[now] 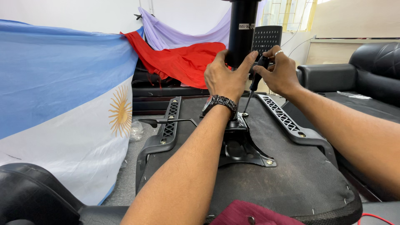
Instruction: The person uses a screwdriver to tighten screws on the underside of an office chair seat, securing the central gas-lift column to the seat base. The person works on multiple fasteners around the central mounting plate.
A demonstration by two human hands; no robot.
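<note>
I see an upturned chair seat lying underside up, with a black metal plate bolted at its middle and an armrest bracket on each side. My right hand has its grip closed around the black handle of a screwdriver, whose thin shaft slants down to a bolt at the plate's far edge; the tip itself is too small for me to make out. My left hand is pressed against a black column that rises from the plate, thumb and fingers spread on its side, so this grip is partly closed on the column; a watch sits on that wrist. The column's top is cut off by the frame, and its foot is hidden behind my left wrist. A lever sticks out to the left. A blue and white flag hangs at left, red cloth behind, a black sofa at right.
</note>
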